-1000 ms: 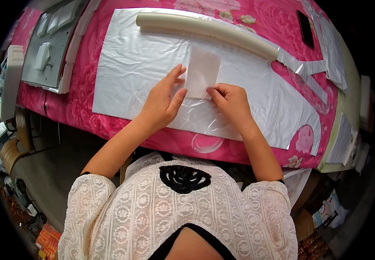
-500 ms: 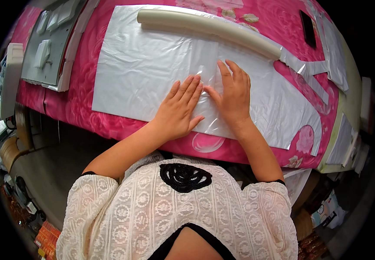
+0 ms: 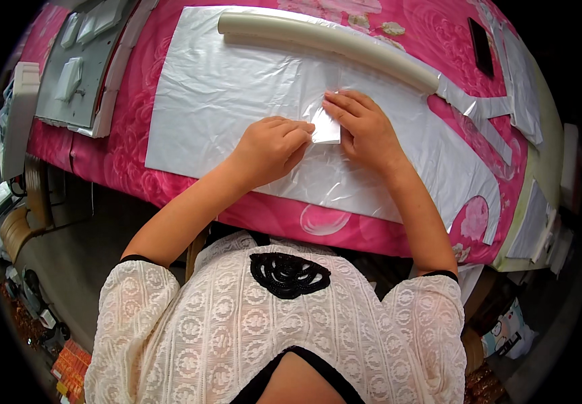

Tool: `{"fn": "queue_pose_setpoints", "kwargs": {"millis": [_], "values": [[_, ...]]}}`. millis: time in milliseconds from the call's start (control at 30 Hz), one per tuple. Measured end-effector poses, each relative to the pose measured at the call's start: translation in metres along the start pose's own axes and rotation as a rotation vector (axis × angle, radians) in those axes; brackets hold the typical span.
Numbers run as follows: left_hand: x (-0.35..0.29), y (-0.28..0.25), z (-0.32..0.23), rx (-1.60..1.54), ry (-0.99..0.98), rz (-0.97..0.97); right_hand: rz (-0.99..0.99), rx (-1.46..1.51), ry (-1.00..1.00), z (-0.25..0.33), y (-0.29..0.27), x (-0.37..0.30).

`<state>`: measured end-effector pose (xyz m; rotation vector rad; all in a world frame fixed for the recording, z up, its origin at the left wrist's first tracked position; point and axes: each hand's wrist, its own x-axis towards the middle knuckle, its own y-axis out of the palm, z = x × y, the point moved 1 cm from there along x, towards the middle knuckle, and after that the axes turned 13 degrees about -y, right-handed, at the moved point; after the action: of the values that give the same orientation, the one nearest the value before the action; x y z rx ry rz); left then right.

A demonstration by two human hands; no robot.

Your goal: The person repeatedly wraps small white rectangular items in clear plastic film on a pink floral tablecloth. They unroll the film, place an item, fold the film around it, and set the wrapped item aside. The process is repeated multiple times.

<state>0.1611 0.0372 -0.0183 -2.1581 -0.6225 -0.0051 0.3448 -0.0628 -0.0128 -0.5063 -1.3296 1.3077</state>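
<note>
A stack of white plastic bags (image 3: 217,101) with cut handles lies flat on the pink cloth. On it, between my hands, is a small folded piece of clear plastic film (image 3: 327,129), shiny and narrow. My left hand (image 3: 274,148) has its fingers curled, pinching the left edge of the folded film. My right hand (image 3: 364,128) grips the film's right side, thumb below and fingers bent over the top. Beyond both hands a beige tube (image 3: 324,46) lies across the bags.
A grey metal plate (image 3: 86,74) with small folded white packets (image 3: 69,79) stands at the left. At the far right are a black phone (image 3: 480,47) and more white plastic bags (image 3: 525,101). The pink flowered cloth (image 3: 129,128) covers the table, whose near edge runs before me.
My left hand has gone from lying flat to curled fingers. My right hand has closed from spread fingers, and a folded piece of film now stands up between the hands.
</note>
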Motion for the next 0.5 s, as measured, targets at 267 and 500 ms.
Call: {"fn": "queue_pose_setpoints", "kwargs": {"millis": [267,500], "values": [[-0.036,-0.015,-0.013,0.027,0.112,0.162,-0.059,0.123,0.015,0.054,0.0,-0.027],[-0.017,-0.007,-0.021,-0.279,-0.558,0.123,0.049,0.617,0.721,0.047,-0.013,-0.006]]}}
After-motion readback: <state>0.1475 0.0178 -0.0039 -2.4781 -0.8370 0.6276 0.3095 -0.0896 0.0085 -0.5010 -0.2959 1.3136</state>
